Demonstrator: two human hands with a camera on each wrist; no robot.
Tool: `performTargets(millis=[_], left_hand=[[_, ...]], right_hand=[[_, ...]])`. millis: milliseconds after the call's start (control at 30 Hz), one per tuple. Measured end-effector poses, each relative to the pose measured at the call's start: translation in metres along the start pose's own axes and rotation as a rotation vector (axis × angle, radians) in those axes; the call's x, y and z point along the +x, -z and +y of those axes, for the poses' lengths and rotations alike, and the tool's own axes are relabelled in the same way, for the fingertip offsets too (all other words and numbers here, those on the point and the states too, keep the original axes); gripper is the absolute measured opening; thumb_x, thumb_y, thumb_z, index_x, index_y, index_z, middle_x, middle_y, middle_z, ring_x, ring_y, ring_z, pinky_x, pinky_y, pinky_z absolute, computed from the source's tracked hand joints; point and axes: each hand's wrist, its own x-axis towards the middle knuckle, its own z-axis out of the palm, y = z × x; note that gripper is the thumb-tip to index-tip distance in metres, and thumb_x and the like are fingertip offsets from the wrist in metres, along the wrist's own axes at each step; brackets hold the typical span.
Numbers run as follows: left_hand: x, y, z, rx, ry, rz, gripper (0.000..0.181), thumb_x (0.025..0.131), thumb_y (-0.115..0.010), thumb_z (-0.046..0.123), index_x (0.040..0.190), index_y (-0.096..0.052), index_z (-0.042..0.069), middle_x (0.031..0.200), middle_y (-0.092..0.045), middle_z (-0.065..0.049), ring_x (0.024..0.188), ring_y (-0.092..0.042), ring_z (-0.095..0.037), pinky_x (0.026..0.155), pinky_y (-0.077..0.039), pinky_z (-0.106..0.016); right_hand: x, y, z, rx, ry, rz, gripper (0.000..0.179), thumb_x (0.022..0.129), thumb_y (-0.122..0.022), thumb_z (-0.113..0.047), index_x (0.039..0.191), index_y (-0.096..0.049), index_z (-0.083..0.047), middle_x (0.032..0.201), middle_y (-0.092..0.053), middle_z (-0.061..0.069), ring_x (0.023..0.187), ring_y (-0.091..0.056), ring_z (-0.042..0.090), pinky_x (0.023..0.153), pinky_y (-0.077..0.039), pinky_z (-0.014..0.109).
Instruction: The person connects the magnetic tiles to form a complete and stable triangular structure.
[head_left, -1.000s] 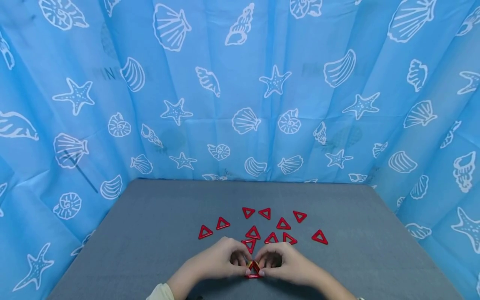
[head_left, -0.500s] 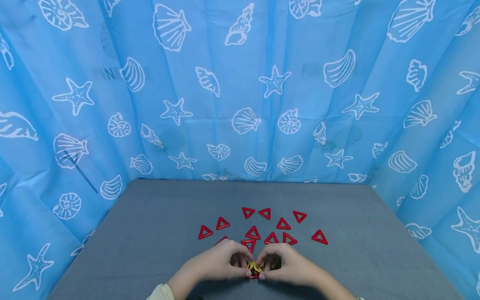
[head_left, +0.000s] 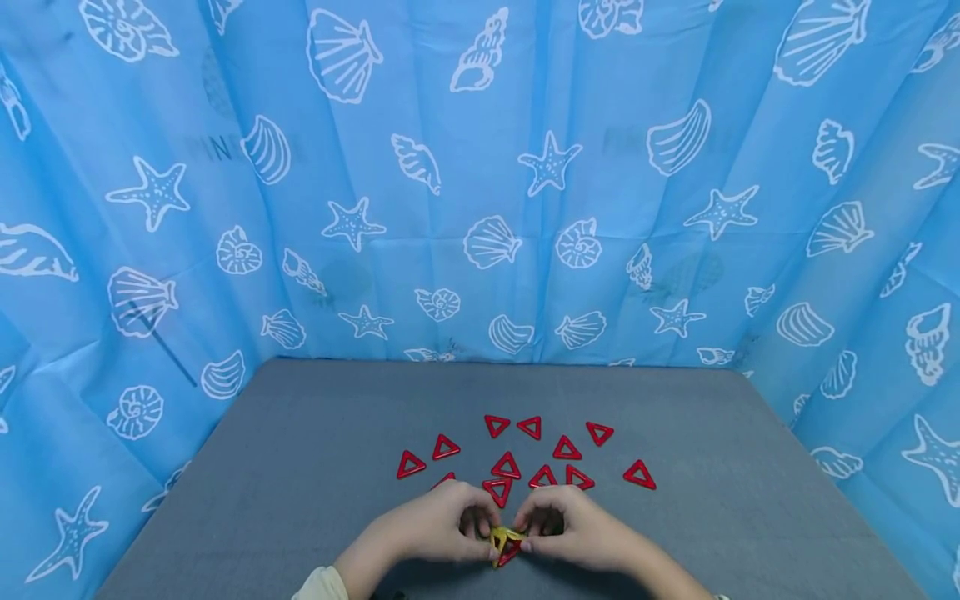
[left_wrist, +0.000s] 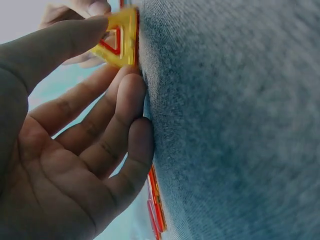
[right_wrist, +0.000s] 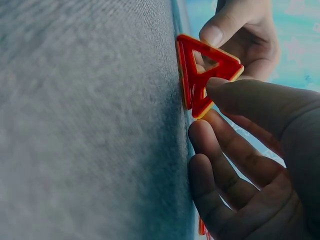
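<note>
The small cluster of red and yellow triangle pieces (head_left: 506,546) sits low in the centre of the head view, pinched between your two hands just above the grey table (head_left: 300,467). A second ago it showed mostly red and stood upright. Half a second ago yellow edges appeared on top. Now the yellow faces lie open toward the left and the red has tipped to the right, so I judge you have been folding or turning the joined pieces.

Your left hand (head_left: 438,527) has its grip closed on the cluster, thumb on a yellow face in the left wrist view. Your right hand (head_left: 577,527) grips it too, thumb pressed on the red frame.

The loose red triangles (head_left: 506,465) scattered just above your hands have not moved. Behind the table hangs the blue seashell curtain (head_left: 480,183).
</note>
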Motion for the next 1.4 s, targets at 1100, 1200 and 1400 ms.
performTargets(millis=[1100,1200,1400], left_hand=[[-0.001,0.003,-0.005,0.035,-0.012,-0.038,0.014,0.092,-0.085,0.019,0.086,-0.072,0.018,0.085,-0.067,0.013,0.073,-0.063,0.001,0.071,-0.055,-0.02],[-0.002,0.003,-0.006,0.036,0.0,-0.047,0.015,0.092,-0.085,0.021,0.086,-0.072,0.018,0.084,-0.067,0.013,0.073,-0.063,0.0,0.071,-0.055,-0.02],[-0.003,0.003,-0.004,0.02,0.024,-0.066,0.013,0.093,-0.084,0.019,0.087,-0.072,0.017,0.085,-0.066,0.012,0.074,-0.061,0.0,0.071,-0.053,-0.02]], right_hand=[[-0.037,0.084,-0.008,-0.187,-0.378,-0.093,0.025,0.08,-0.086,0.0,0.097,-0.068,-0.001,0.088,-0.06,0.008,0.078,-0.055,0.02,0.064,-0.045,0.028],[-0.036,0.082,-0.007,-0.203,-0.382,-0.083,0.023,0.08,-0.086,-0.001,0.094,-0.068,-0.001,0.085,-0.061,0.007,0.076,-0.056,0.018,0.064,-0.045,0.028],[-0.033,0.077,-0.005,-0.209,-0.394,-0.08,0.022,0.082,-0.087,-0.004,0.093,-0.068,-0.003,0.084,-0.062,0.006,0.077,-0.057,0.017,0.065,-0.046,0.027]])
